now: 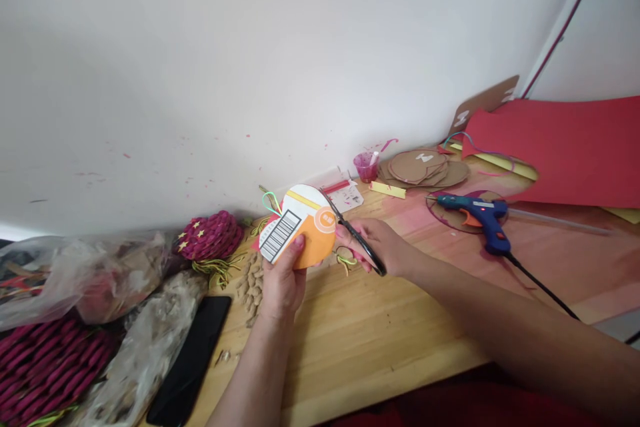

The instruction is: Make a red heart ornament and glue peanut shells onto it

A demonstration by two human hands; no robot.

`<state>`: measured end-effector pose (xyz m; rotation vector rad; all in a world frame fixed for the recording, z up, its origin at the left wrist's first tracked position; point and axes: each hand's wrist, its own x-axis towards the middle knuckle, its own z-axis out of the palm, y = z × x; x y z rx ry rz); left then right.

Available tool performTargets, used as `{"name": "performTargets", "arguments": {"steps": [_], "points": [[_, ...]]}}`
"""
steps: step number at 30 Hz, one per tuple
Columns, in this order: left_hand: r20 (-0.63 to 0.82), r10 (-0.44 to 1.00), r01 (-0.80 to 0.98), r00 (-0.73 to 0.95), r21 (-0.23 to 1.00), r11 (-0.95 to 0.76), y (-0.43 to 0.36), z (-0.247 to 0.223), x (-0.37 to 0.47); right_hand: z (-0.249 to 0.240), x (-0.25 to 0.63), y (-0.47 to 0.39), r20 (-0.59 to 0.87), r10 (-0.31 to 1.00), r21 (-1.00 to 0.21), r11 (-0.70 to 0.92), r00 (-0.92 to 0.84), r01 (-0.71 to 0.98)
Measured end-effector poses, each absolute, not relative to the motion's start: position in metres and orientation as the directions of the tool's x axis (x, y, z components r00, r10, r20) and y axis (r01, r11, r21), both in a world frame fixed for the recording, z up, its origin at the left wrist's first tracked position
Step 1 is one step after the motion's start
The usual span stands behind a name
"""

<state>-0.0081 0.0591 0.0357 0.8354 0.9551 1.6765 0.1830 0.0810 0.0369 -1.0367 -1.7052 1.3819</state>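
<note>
My left hand [286,280] grips a round printed card disc [306,227] from below, thumb on its face. The disc is white and orange with a barcode-like print, and a pale green cord loop [271,203] stands out at its upper left. In my right hand [373,243] is a pair of black-handled scissors [364,247]. Their blades point up and left and lie against the disc's right edge. My right fingertips are close to the disc; whether they touch it I cannot tell. Below the scissors lie thin yellow-green strands [345,259].
A blue glue gun [483,213] with a cord rests at right, before red sheets [575,153]. Cardboard discs [419,167] and a pink-stained cup [367,167] stand by the wall. At left are peanuts [251,287], a purple woven piece [213,235], plastic bags [150,340] and a black phone [191,363].
</note>
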Motion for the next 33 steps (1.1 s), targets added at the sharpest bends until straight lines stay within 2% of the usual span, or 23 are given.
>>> {"name": "performTargets", "arguments": {"steps": [3, 12, 27, 33], "points": [[0.07, 0.962, -0.425, -0.265, 0.887, -0.181, 0.058, 0.035, -0.007, 0.032, 0.182, 0.083, 0.04, 0.899, -0.985, 0.108, -0.436, 0.132], [0.033, 0.966, -0.455, -0.256, 0.878, -0.15, 0.057, 0.036, -0.007, 0.042, 0.185, 0.082, 0.065, 0.902, -0.954, 0.182, -0.428, 0.239], [0.043, 0.96, -0.413, -0.275, 0.897, -0.159, 0.061, 0.034, -0.012, 0.045, 0.184, 0.081, 0.048, 0.928, -0.946, 0.161, -0.369, 0.281], [-0.071, 0.947, -0.51, -0.314, 0.854, -0.105, 0.059, 0.036, -0.005, 0.043, 0.181, 0.078, 0.066, 0.937, -0.924, 0.188, -0.343, 0.334]]}}
